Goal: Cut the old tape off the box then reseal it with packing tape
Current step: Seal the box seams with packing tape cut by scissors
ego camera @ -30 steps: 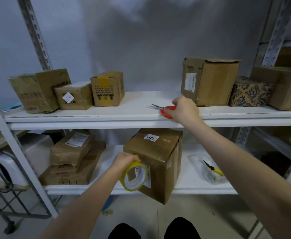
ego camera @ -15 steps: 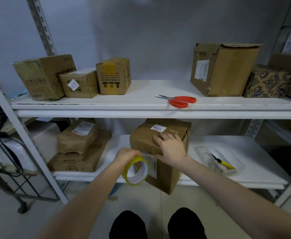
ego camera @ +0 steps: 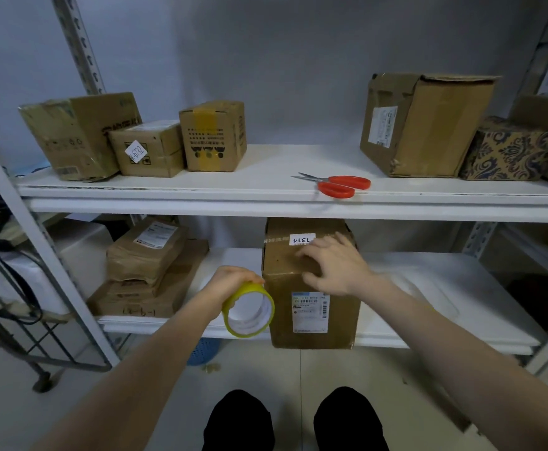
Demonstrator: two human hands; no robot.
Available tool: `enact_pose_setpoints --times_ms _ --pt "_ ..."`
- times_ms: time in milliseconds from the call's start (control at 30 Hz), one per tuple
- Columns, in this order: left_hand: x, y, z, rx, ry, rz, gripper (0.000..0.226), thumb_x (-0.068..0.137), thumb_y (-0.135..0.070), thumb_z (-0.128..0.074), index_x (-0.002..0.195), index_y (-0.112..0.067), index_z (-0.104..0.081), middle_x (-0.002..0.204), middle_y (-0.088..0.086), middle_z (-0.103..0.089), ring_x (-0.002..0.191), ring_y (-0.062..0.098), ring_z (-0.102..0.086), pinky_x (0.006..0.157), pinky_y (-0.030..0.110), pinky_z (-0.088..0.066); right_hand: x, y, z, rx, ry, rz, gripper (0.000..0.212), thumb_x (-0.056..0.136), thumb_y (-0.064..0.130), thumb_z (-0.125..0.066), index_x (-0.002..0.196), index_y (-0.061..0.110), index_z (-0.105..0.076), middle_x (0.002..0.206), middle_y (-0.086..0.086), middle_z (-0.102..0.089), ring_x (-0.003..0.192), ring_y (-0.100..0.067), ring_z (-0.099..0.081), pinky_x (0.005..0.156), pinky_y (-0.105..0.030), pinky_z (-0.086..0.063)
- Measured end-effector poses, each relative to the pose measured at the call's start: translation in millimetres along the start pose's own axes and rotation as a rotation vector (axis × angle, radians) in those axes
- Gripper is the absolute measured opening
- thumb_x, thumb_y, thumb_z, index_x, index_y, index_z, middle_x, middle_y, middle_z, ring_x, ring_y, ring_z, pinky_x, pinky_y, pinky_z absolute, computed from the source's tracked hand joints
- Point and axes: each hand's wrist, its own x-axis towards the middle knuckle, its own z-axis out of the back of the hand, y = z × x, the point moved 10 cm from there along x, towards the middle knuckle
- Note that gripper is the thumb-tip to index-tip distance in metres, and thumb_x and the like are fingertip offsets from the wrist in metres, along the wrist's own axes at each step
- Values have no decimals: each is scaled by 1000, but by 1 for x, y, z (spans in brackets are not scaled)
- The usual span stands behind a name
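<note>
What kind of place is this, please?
Probably a parcel storeroom: metal shelves hold labelled cardboard boxes, scissors lie on the upper shelf, and the left hand holds a tape roll.

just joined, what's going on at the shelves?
A person is working on the box on the lower shelf. Their left hand grips a roll of tape beside it, and their right hand rests on the box's top. The scissors lie untouched on the upper shelf, so taping looks about to start.
</note>
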Motion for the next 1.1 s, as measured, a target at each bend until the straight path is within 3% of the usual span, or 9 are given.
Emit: enact_pose_setpoints --times_ms 200,400,533,633,700,800,867,933,1100 --pt "-5 -11 4 -87 -7 -42 7 78 -15 -74 81 -9 -70 69 0 -55 62 12 -47 48 21 -36 13 39 -20 -45 -21 100 51 93 51 -49 139 31 -42 134 2 -42 126 -22 -38 106 -42 -29" --pt "-4 -10 17 -121 -23 -25 18 77 -17 -75 91 -6 -72 70 1 -52 64 13 -46 50 21 -35 7 28 -21 76 -47 116 51 92 41 -58 138 23 -46 132 4 -46 125 -18 -41 101 -35 -38" --pt "-6 -15 14 -102 -17 -41 22 77 -16 -75 94 -3 -73 75 2 -55 66 14 -47 51 21 -35 7 27 -19 91 19 149 51 91 37 -60 137 21 -47 134 3 -46 125 -18 -43 103 -34 -36" --pt "-8 -20 13 -74 -31 -50 19 76 -18 -76 91 -6 -73 83 4 -56 70 14 -48 53 23 -36 8 46 -7 80 4 175 36 93 33 -55 127 22 -55 125 3 -50 117 -17 -48 99 -36 -37" --pt "-10 -26 12 -72 -38 -79 16 78 -16 -74 90 -5 -73 81 4 -57 71 14 -50 54 24 -37 5 57 7 275 -117 112 23 96 29 -49 111 19 -63 107 4 -57 101 -17 -55 83 -32 -44" --pt "-12 -36 15 -85 -65 -156 13 80 -10 -70 89 0 -73 84 11 -62 80 20 -57 62 23 -45 2 63 7 621 -153 -47 29 97 37 -52 82 16 -66 68 11 -56 68 -9 -54 59 -26 -39" --pt "-13 -38 19 -80 -98 -192 13 79 -7 -69 87 4 -73 84 16 -63 83 22 -58 69 25 -46 5 62 0 717 -147 -134 30 91 39 -61 79 14 -72 63 12 -57 64 -4 -54 57 -21 -39" --pt "-15 -38 20 -34 -90 -228 13 80 -6 -68 85 5 -72 82 17 -62 81 20 -57 68 24 -46 8 59 -3 794 -172 -208 26 88 33 -68 78 10 -76 62 10 -61 65 -5 -56 61 -24 -43" --pt "-18 -39 19 5 -61 -299 18 88 -14 -64 85 1 -73 77 8 -61 81 17 -54 72 25 -43 11 59 -9 814 -145 -303 26 88 24 -66 72 5 -75 60 0 -65 60 -10 -57 60 -28 -47"
